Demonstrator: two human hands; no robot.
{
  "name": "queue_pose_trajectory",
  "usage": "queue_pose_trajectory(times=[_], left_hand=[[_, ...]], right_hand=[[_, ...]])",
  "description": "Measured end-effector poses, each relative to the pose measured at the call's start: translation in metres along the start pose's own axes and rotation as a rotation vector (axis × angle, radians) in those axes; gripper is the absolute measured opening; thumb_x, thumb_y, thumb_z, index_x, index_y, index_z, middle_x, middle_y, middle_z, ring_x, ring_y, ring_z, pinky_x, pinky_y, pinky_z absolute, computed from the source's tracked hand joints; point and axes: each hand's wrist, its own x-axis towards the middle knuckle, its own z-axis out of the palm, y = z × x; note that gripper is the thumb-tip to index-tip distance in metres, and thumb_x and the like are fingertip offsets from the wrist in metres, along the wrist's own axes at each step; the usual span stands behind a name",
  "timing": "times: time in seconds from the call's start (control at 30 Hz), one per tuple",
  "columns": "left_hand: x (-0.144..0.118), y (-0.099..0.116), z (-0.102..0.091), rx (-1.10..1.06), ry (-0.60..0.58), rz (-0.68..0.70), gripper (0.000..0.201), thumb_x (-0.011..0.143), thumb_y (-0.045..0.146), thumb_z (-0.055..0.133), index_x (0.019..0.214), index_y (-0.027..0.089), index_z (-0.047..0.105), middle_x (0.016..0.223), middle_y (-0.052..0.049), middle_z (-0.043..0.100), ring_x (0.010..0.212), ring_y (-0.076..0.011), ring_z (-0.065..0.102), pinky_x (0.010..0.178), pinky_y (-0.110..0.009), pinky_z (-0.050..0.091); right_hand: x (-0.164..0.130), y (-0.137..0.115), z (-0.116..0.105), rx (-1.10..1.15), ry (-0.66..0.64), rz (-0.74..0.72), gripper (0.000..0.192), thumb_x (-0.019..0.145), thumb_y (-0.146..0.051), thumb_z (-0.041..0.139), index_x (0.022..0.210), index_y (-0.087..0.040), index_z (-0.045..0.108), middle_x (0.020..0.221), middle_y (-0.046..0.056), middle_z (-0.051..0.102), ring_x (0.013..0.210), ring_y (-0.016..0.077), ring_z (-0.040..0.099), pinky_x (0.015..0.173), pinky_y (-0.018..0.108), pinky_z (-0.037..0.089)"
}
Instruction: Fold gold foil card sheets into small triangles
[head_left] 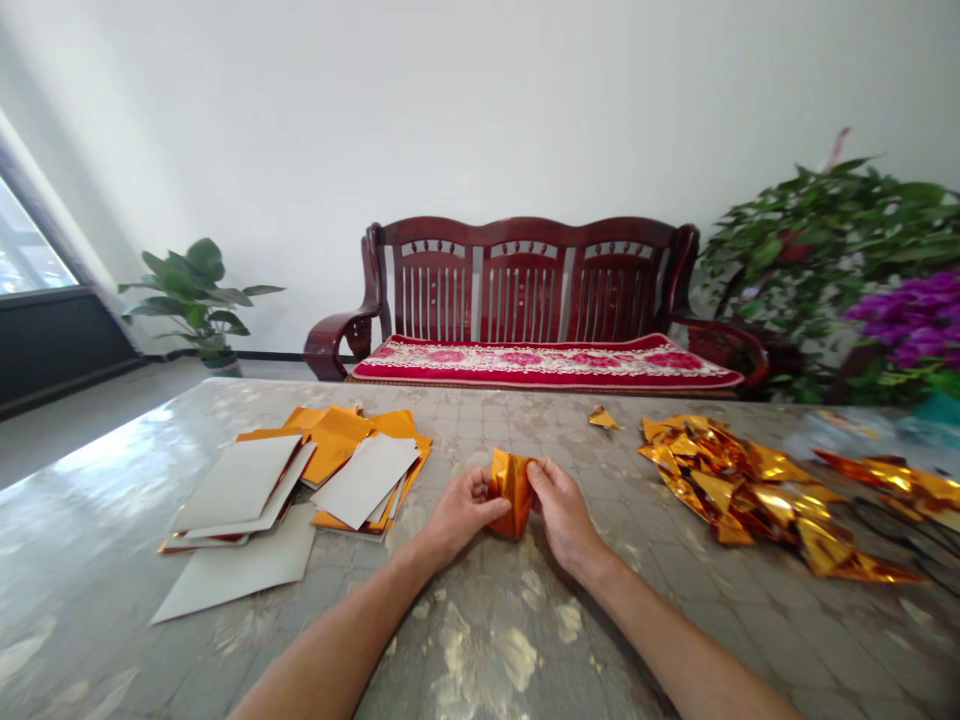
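Between my two hands, over the middle of the table, is a partly folded sheet of gold foil paper. My left hand grips its left side, thumb in front. On the opposite edge, my right hand pinches the paper near its top right corner. Left of my hands lie stacks of unfolded sheets, some with the grey-white side up and others showing orange-gold. To the right is a heap of shiny folded gold paper pieces. One small folded piece lies apart, farther back.
The table has a patterned, glossy cover. Behind it stands a dark red wooden bench with a red floral cushion. Clear plastic bags and purple flowers are at the right. A potted plant stands at the back left.
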Motion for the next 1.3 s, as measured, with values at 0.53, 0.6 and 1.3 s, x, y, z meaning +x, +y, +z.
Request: queue_pose_trajectory(times=[0.53, 0.6, 1.3], left_hand=[[0.0, -0.006, -0.009, -0.054, 0.102, 0.045, 0.037, 0.069, 0.027, 0.076, 0.098, 0.016, 0.055, 0.088, -0.003, 0.072, 0.078, -0.0156, 0.067, 0.07, -0.024, 0.049], [0.0, -0.005, -0.009, -0.068, 0.109, 0.042, 0.037, 0.069, 0.029, 0.076, 0.097, 0.016, 0.055, 0.087, -0.003, 0.072, 0.076, -0.0158, 0.067, 0.069, -0.024, 0.049], [-0.003, 0.0, -0.008, 0.111, 0.185, 0.168, 0.041, 0.072, 0.025, 0.07, 0.11, 0.017, 0.057, 0.084, -0.002, 0.069, 0.076, -0.0158, 0.064, 0.07, -0.026, 0.049]], right_hand=[[0.003, -0.013, -0.012, -0.115, -0.129, -0.01, 0.029, 0.069, -0.045, 0.075, 0.074, -0.017, 0.068, 0.064, -0.002, 0.059, 0.059, 0.0113, 0.043, 0.056, 0.024, 0.032], [0.003, -0.012, -0.012, -0.1, -0.132, -0.006, 0.028, 0.068, -0.044, 0.075, 0.072, -0.017, 0.068, 0.064, -0.002, 0.059, 0.059, 0.0112, 0.044, 0.056, 0.024, 0.032], [0.003, -0.012, -0.011, -0.072, -0.11, -0.172, 0.02, 0.073, -0.037, 0.073, 0.074, -0.019, 0.067, 0.068, -0.002, 0.063, 0.065, 0.0136, 0.054, 0.065, 0.025, 0.043]])
